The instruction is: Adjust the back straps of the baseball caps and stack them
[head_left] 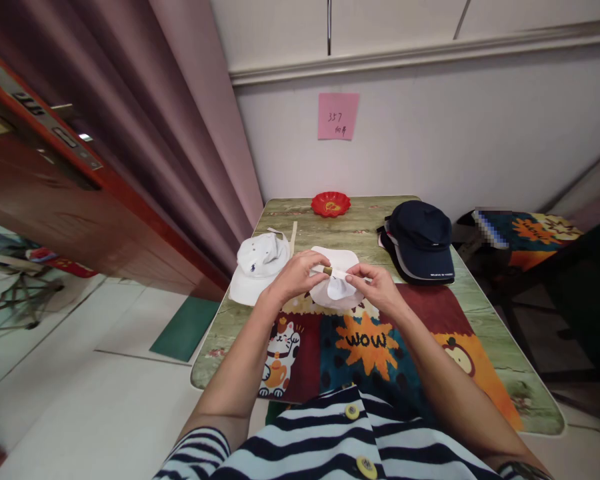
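A white cap [336, 259] is between my two hands over the middle of the table, its strap side turned toward me. My left hand [303, 272] pinches the strap at its small brass-coloured buckle [327, 271]. The fingers of my right hand [373, 285] are closed on the other part of the white strap [341, 275]. To the left lies another white cap [263, 257] with a small dark emblem and its strap end sticking up. Dark navy caps [420, 233], stacked together, sit at the right edge of the table.
The wood-patterned table [230, 347] carries a colourful mat [365, 340] under my forearms. A red scalloped dish [331, 204] stands at the back by the wall. A pink note [338, 116] is stuck above it. A curtain [200, 100] and a wooden door [80, 200] border the left side.
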Demonstrator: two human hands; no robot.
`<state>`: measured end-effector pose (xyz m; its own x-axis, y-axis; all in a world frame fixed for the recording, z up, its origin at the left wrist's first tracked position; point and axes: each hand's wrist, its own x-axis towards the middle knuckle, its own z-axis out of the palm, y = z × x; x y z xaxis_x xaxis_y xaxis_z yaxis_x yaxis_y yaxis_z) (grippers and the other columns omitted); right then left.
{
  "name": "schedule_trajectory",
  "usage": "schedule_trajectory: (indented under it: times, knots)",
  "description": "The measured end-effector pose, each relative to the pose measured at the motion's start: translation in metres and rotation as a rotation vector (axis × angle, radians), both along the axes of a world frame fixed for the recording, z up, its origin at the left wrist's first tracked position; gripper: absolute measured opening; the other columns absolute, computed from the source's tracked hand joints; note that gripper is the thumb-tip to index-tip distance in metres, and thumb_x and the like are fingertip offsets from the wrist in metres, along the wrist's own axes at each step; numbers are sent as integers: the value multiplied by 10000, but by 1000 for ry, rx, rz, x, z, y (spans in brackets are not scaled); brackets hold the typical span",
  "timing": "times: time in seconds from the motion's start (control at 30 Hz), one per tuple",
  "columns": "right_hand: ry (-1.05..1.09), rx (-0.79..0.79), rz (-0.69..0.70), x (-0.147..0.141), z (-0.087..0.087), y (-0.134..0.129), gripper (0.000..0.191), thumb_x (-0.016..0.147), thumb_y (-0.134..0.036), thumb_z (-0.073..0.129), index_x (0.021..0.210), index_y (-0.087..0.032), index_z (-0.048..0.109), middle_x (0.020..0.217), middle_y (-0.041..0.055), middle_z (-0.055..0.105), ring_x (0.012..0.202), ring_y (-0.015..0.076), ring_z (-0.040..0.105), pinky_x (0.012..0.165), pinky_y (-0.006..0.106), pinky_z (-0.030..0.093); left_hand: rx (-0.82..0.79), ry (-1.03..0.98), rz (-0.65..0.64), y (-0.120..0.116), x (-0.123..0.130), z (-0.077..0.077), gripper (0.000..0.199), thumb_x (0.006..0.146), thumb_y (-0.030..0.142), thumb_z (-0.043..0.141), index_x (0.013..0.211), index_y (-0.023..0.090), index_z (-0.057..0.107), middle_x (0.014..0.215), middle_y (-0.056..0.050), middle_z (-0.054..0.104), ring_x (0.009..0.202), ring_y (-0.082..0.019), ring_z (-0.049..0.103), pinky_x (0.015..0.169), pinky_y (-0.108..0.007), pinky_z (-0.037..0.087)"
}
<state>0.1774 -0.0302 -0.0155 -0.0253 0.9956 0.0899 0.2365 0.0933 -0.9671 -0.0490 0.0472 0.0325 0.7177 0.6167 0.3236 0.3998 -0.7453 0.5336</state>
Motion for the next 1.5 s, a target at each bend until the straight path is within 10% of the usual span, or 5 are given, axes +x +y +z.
schedule_trajectory:
  times: [0.43,0.97,1.23,1.5]
  knots:
    - [-249,178,75,42,-8,-25,425,840,-509,739,1181,-256,727,1320,101,664,1256,305,596,1114,471,416,-486,128,-191,42,-9,8,387,834,460,723,1143,227,743,1255,-76,715,1163,-249,653,965,-324,493]
    - [-394,217,129,41,-18,-11,529,821,-523,752,1280,-270,678,1443,134,575,1344,326,533,1146,516,386,-772,-48,-168,44,-11,-14,243,719,396,816,775,169,752,1100,-85,749,1080,-245,669,970,-355,481]
    - [-735,200,98,59,-41,-6,843,767,-288,764,1538,-300,424,1560,142,466,1446,336,423,1188,607,257,-644,-77,-70,46,-37,-16,345,860,397,656,1114,182,742,1191,-104,733,1101,-232,673,987,-365,505]
    - [-691,224,196,48,-28,12,225,872,-284,644,1042,-300,791,1452,97,594,1395,347,483,1162,664,254,-523,17,-73,44,-42,-31,395,686,325,799,1059,198,775,1285,-119,712,1259,-289,618,1100,-431,452]
